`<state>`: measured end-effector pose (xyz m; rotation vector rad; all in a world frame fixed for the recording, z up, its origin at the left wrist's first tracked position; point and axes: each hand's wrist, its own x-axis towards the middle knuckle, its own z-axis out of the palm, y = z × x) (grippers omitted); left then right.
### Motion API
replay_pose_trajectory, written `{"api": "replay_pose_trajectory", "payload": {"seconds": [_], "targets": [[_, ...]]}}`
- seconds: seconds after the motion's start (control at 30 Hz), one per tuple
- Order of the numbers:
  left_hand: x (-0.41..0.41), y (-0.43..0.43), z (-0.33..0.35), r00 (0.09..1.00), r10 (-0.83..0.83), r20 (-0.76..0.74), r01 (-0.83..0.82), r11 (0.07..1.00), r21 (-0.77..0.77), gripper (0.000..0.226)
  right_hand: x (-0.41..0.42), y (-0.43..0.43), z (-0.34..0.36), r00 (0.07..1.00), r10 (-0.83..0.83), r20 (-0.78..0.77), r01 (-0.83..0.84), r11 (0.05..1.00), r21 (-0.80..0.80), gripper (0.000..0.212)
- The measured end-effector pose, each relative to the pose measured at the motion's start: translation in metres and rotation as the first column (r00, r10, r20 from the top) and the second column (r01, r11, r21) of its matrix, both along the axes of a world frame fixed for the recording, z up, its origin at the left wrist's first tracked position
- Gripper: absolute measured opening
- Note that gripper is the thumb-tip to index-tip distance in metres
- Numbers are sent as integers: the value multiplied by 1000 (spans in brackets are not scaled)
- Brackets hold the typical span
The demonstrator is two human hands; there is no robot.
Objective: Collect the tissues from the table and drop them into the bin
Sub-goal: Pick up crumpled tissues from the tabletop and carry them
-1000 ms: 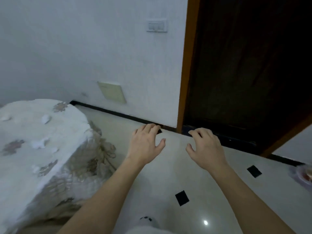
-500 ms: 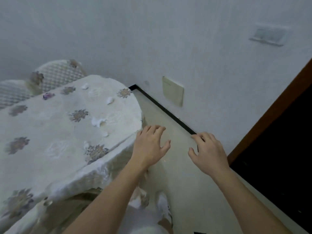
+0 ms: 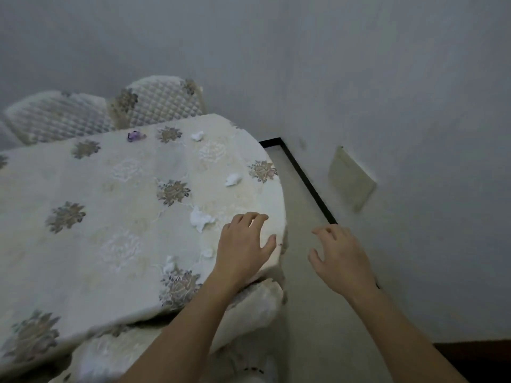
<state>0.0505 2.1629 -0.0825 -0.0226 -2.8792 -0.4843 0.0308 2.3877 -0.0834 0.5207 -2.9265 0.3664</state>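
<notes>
Turning from the door, the view now shows the cream flower-patterned surface (image 3: 83,194) with crumpled white tissues (image 3: 201,219); the left hand (image 3: 243,244) hovers beside the nearest, the right hand (image 3: 340,258) over the floor, both grips spread and empty, no bin visible

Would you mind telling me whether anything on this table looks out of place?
Yes: crumpled white tissues litter the tablecloth, the biggest just ahead of the left hand, others at and. A small purple item sits near the far edge; I cannot tell what it is.
</notes>
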Motion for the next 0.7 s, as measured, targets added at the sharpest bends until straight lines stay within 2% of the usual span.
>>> {"api": "replay_pose_trajectory", "payload": {"seconds": [0.17,0.3,0.53,0.7], "targets": [[6,-46,-22,982,184,42,-185,983,17,43,-44,-51,-17,979,199,40,-197,980,-40,35],[24,-77,-33,933,350,88,-354,934,40,43,-70,-97,-29,935,347,72,-342,937,-74,36],[42,-102,-41,807,573,142,-583,812,38,44,-100,-160,-45,808,568,158,-563,823,-80,38],[59,-115,-55,675,700,231,-727,684,53,37,-113,-185,-65,720,659,217,-654,749,-106,35]]}}
